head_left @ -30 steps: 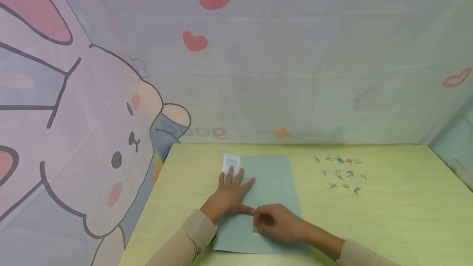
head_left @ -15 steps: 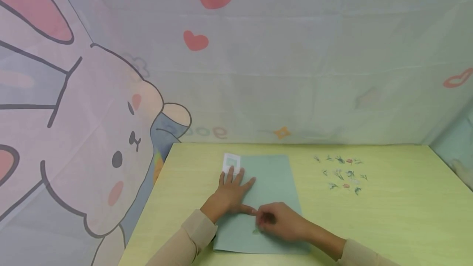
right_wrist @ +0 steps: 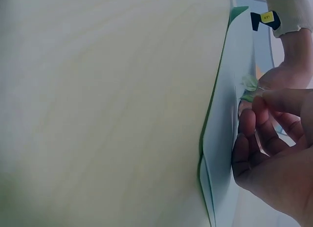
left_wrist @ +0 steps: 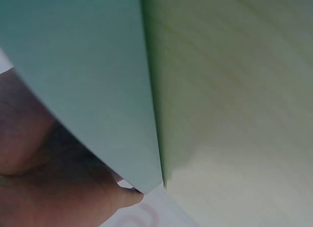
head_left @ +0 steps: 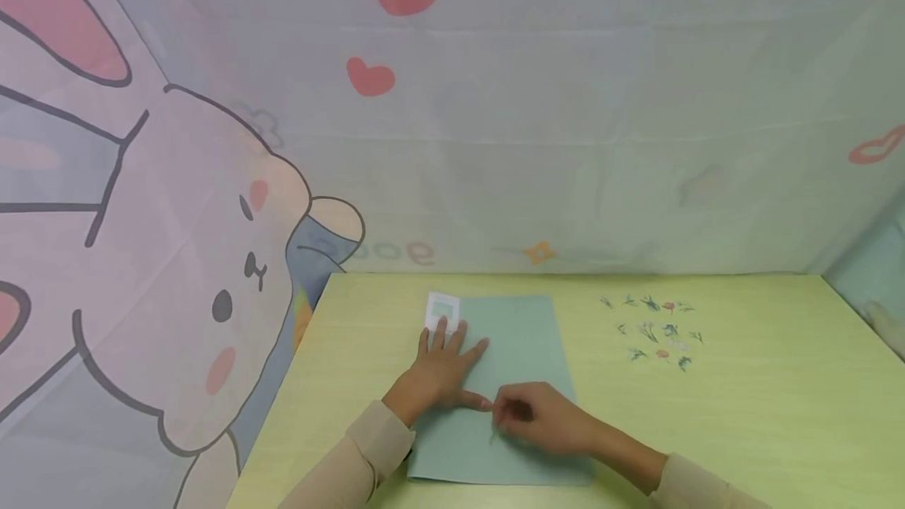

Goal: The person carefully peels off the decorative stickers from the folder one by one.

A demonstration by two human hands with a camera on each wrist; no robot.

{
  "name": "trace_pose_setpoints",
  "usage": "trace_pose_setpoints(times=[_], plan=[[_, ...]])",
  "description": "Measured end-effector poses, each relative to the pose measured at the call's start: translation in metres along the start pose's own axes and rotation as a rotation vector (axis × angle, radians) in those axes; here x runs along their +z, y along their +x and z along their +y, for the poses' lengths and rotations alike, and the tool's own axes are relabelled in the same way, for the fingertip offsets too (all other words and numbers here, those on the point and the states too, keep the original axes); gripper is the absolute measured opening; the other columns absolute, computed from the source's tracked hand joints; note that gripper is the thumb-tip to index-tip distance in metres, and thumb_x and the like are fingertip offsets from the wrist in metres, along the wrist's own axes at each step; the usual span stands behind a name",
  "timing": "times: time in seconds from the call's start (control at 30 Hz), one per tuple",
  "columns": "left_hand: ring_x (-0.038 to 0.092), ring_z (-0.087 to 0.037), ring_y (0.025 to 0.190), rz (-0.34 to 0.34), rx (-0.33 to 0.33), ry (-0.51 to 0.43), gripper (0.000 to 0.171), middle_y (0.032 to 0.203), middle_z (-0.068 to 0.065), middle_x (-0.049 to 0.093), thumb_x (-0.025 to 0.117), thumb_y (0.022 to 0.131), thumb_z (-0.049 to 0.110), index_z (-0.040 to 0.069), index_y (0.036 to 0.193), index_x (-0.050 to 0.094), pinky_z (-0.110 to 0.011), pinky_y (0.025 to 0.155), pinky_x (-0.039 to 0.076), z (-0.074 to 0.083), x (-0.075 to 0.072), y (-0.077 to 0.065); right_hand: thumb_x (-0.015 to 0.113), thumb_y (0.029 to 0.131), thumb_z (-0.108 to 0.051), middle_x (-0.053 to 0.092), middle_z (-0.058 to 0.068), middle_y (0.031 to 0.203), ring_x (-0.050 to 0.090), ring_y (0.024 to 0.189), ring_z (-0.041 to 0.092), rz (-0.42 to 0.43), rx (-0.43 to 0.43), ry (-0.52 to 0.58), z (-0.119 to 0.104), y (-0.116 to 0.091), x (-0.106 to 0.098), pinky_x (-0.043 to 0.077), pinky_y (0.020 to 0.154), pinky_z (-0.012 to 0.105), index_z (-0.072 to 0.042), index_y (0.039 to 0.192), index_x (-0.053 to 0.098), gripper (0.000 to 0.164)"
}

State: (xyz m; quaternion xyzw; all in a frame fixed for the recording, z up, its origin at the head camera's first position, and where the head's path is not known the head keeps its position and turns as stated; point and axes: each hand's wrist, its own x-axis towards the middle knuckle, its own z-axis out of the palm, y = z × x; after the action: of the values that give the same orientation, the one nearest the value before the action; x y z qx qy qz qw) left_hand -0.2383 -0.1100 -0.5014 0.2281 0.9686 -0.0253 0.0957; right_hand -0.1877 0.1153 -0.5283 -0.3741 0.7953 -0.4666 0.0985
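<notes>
A pale green folded card or folder (head_left: 519, 344) lies on the yellow table. My left hand (head_left: 440, 379) rests on it with fingers spread, the fingertips reaching the white square paper (head_left: 442, 306) at its top left corner. Near the left thumb tip, over the lower part of the folder, my right hand (head_left: 540, 419) pinches a small clear sticker (right_wrist: 250, 82) with green leaves between thumb and forefinger. The sticker is mostly hidden by the fingers in the head view. Its picture and whether it touches the folder I cannot tell.
Several small flower and leaf stickers (head_left: 648, 332) lie in rows on the table (head_left: 763, 415) to the right of the folder. A cloth printed with a rabbit (head_left: 191, 273) and hearts hangs behind and to the left.
My right hand has shifted slightly up and to the right, with the green sticker following at its fingertips. The left hand stays in place.
</notes>
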Motion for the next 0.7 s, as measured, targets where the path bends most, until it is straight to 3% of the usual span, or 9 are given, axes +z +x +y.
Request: trace_pose_setpoints(times=[0.3,0.43,0.7], plan=[[0.001,-0.05,0.16,0.031,0.008,-0.02,0.112,0.176,-0.018,0.016,0.075,0.078,0.081,0.029,0.168,0.034,-0.072,0.123,0.009,-0.01,0.021,0.013,0.075,0.096,-0.009,0.072,-0.012,0.092,0.065,0.084,0.004,-0.002,0.066,-0.013,0.004,-0.006,-0.009,0.056,0.079,0.026,-0.019,0.097,0.076,0.01],[0.002,-0.05,0.16,0.041,0.009,-0.017,0.113,0.176,-0.017,0.016,0.075,0.076,0.082,0.029,0.168,0.035,-0.073,0.122,0.009,-0.01,0.021,0.013,0.077,0.098,-0.015,0.073,-0.013,0.093,0.066,0.086,0.006,0.005,0.103,0.008,0.006,-0.011,-0.016,0.056,0.08,0.026,-0.024,0.097,0.078,0.008],[0.002,-0.049,0.16,0.041,0.012,-0.03,0.112,0.176,-0.017,0.017,0.074,0.077,0.082,0.03,0.168,0.035,-0.073,0.123,0.009,-0.01,0.022,0.014,0.078,0.097,-0.013,0.074,-0.005,0.096,0.069,0.09,0.011,0.053,0.115,0.043,0.006,-0.02,-0.031,0.057,0.08,0.028,-0.017,0.099,0.076,0.005]])
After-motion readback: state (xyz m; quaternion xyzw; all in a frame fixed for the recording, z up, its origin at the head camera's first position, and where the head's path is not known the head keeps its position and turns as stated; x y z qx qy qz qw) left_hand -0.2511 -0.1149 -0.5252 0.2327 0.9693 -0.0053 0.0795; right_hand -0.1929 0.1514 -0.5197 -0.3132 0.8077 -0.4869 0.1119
